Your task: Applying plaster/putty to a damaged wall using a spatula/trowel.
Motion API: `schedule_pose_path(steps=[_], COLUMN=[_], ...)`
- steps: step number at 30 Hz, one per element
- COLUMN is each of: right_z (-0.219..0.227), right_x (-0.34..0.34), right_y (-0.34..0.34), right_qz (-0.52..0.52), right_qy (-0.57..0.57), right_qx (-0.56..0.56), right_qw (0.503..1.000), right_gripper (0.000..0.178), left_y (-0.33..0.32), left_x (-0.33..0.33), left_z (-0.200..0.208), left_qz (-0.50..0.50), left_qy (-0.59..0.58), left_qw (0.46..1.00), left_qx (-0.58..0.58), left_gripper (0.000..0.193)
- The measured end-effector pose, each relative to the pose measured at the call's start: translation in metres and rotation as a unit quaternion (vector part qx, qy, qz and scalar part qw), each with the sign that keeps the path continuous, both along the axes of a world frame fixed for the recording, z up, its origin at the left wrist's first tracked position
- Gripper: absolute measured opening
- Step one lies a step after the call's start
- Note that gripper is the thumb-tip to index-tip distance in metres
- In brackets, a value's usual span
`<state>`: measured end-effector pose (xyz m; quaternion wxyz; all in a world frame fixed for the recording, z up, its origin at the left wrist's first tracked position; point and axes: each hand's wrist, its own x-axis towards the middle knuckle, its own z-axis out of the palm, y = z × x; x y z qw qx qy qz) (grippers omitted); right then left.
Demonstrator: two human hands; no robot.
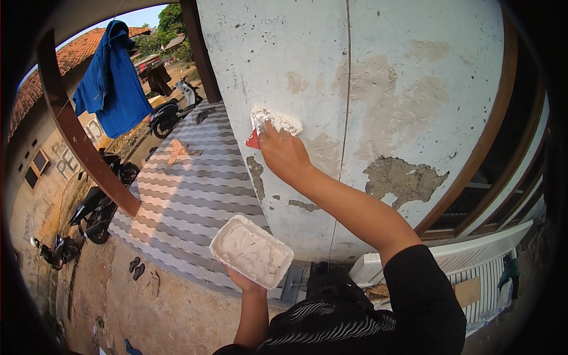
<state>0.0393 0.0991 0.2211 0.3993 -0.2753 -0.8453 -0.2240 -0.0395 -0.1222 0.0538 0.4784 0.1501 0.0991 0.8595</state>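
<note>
My right hand [280, 147] grips a red putty knife [253, 140] and presses it to the pale wall [284, 41]. Thick white putty [285, 121] spreads around its blade, just above my knuckles. Lower down, my left hand [246, 281] holds a rectangular tub [267, 233] from beneath; its fingers are mostly hidden under it. Creamy filler [248, 251] fills the tub, its surface ridged. To the right of my right hand the wall shows beige smoothed patches [376, 94]. Below these, a rough grey patch of bare cement [405, 179] is exposed where paint has come off.
A striped tile porch [195, 195] lies at left, with a wooden post [89, 142] and a hanging blue jacket [112, 83]. Scooters [176, 109] and sandals [136, 269] are beyond and beside it. A wood-framed window [473, 171] and a white ribbed panel [455, 251] are at right.
</note>
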Motion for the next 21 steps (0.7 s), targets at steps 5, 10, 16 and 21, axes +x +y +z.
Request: schedule_pose_path(steps=[5,10,16,21], right_z=[-0.008,-0.007,-0.006,0.013], right_x=[-0.014,-0.015,0.006,0.025], right_y=[0.008,0.001,-0.01,-0.017], right_qz=[-0.021,-0.028,-0.027,0.056], right_qy=[-0.025,-0.059,-0.148,-0.018], right_qx=[0.008,-0.007,-0.04,0.005], right_qw=[0.999,0.998,0.988,0.998], right_gripper=[0.012,0.016,0.02,0.016], left_y=[-0.002,-0.007,-0.009,-0.01], left_x=[-0.001,-0.003,-0.003,0.001], left_z=[-0.002,-0.003,-0.003,-0.002], left_qz=[-0.004,-0.011,-0.026,-0.015], left_qy=[-0.046,-0.046,-0.039,-0.056], left_qw=[0.999,0.998,0.997,0.997], left_qx=[0.025,0.033,0.058,0.046], left_gripper=[0.072,0.07,0.071,0.072])
